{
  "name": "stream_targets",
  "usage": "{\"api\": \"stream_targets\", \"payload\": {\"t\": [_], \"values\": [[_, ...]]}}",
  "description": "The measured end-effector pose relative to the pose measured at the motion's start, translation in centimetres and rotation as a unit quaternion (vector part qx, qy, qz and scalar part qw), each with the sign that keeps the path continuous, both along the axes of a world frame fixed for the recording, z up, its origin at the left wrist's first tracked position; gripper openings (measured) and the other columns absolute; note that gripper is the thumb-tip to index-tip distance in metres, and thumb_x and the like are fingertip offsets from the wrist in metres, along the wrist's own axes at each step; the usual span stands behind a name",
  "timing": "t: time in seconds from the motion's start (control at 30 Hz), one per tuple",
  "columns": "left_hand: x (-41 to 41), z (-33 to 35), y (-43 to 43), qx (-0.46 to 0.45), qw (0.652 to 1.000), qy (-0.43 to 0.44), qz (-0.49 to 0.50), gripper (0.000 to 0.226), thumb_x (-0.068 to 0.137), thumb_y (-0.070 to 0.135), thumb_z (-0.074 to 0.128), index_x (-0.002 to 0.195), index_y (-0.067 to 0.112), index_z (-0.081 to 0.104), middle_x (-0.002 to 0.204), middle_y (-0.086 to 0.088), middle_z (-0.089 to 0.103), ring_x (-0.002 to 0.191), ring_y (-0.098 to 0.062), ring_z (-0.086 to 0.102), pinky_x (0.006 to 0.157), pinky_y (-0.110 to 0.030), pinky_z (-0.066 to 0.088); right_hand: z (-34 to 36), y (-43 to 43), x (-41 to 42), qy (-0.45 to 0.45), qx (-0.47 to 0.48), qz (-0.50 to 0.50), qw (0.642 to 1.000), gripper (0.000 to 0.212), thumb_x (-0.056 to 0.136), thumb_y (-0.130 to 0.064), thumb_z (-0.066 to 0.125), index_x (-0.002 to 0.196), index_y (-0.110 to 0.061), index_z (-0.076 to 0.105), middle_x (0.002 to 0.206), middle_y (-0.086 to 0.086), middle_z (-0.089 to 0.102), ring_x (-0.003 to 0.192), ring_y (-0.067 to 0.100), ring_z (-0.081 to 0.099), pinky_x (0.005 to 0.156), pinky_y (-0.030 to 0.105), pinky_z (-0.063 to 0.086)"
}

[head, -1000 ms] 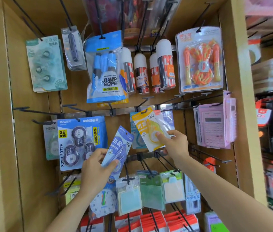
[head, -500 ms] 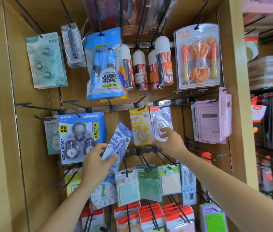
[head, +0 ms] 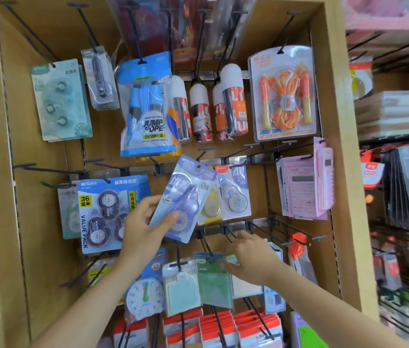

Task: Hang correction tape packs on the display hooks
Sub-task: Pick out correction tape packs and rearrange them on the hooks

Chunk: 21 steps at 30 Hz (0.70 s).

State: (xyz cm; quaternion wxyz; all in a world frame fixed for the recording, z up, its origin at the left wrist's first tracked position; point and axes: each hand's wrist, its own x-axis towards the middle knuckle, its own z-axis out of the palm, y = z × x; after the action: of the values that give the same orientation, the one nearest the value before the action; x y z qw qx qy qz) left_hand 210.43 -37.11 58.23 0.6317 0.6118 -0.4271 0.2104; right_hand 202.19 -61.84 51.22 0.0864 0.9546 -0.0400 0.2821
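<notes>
Wooden shelving bay [head: 47, 222] in a stationery shop, studded with black display hooks [head: 261, 228] and hung with a blue jump-rope bag [head: 145, 109], an orange jump-rope pack [head: 283, 94], pink calculators [head: 301, 189] and a blue value pack [head: 103, 209] of tapes. A person's left hand [head: 140, 227] grips a lavender-blue correction tape pack [head: 186, 197] by its lower left edge, thumb on the printed face. The pack sits mid-bay, its long axis slanting from lower left to upper right, hang-hole end [head: 198, 167] pointing up toward the middle rail. It overlaps a yellow tape pack [head: 211, 209] already hanging beside a white one [head: 236, 194]. The right hand [head: 251, 257] is lower, fingers loose and holding nothing, in front of a green pouch [head: 213, 285].
</notes>
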Motion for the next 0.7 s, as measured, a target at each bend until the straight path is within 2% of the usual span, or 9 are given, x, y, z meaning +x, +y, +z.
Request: {"api": "stream_targets", "payload": {"t": [0.13, 0.27, 0.33, 0.47, 0.57, 0.7], "values": [[-0.6, 1.5, -2.1, 0.01, 0.998, 0.057, -0.027, 0.025, 0.088, 0.015, 0.077, 0.111, 0.02, 0.068, 0.097, 0.004, 0.078, 0.09, -0.014, 0.074, 0.077, -0.033, 0.06, -0.4, -0.1, -0.2, -0.016, -0.001, 0.009, 1.0, 0.046, 0.09, -0.06, 0.048, 0.119, -0.029, 0.067, 0.106, -0.003, 0.07, 0.118, 0.021, 0.049, 0.086, 0.037, 0.045], [-0.7, 2.0, -3.8, -0.024, 0.992, 0.121, -0.033, 0.023, 0.087, 0.014, 0.077, 0.109, 0.016, 0.069, 0.097, 0.001, 0.078, 0.084, -0.008, 0.074, 0.063, -0.016, 0.054, -0.5, -0.1, -0.3, -0.03, -0.007, 0.022, 0.999, 0.044, 0.09, -0.057, 0.05, 0.117, -0.028, 0.068, 0.105, -0.004, 0.07, 0.113, 0.02, 0.051, 0.086, 0.038, 0.046], [-0.6, 1.9, -4.2, -0.039, 0.99, 0.135, -0.03, 0.024, 0.087, 0.014, 0.077, 0.109, 0.014, 0.07, 0.097, -0.001, 0.078, 0.08, -0.005, 0.073, 0.06, -0.014, 0.052, -0.6, -0.2, -0.3, -0.037, -0.005, 0.031, 0.999, 0.043, 0.089, -0.056, 0.049, 0.114, -0.028, 0.069, 0.103, -0.005, 0.07, 0.112, 0.021, 0.052, 0.085, 0.038, 0.047], [-0.4, 1.2, -4.3, -0.066, 0.989, 0.134, -0.012, 0.023, 0.089, 0.015, 0.076, 0.11, 0.016, 0.069, 0.102, -0.002, 0.077, 0.091, -0.016, 0.074, 0.069, -0.022, 0.058, -0.7, -0.3, -0.3, -0.047, -0.006, 0.044, 0.998, 0.039, 0.089, -0.053, 0.051, 0.112, -0.026, 0.069, 0.1, -0.005, 0.07, 0.109, 0.021, 0.052, 0.084, 0.039, 0.048], [-0.5, 0.7, -4.2, -0.076, 0.987, 0.138, -0.005, 0.021, 0.089, 0.014, 0.075, 0.109, 0.017, 0.068, 0.103, -0.002, 0.077, 0.094, -0.018, 0.074, 0.075, -0.031, 0.059, -0.6, -0.3, -0.3, -0.05, -0.01, 0.049, 0.997, 0.039, 0.088, -0.051, 0.051, 0.112, -0.025, 0.069, 0.101, -0.005, 0.07, 0.108, 0.022, 0.053, 0.084, 0.04, 0.05], [-0.9, 0.5, -4.1, -0.096, 0.985, 0.142, 0.005, 0.019, 0.087, 0.011, 0.076, 0.103, 0.019, 0.069, 0.102, -0.004, 0.077, 0.094, -0.021, 0.074, 0.082, -0.039, 0.059, -0.9, -0.4, -0.3, -0.094, -0.032, 0.064, 0.993, 0.03, 0.08, -0.046, 0.061, 0.096, -0.023, 0.074, 0.087, -0.007, 0.069, 0.09, 0.023, 0.06, 0.068, 0.039, 0.054]]}}
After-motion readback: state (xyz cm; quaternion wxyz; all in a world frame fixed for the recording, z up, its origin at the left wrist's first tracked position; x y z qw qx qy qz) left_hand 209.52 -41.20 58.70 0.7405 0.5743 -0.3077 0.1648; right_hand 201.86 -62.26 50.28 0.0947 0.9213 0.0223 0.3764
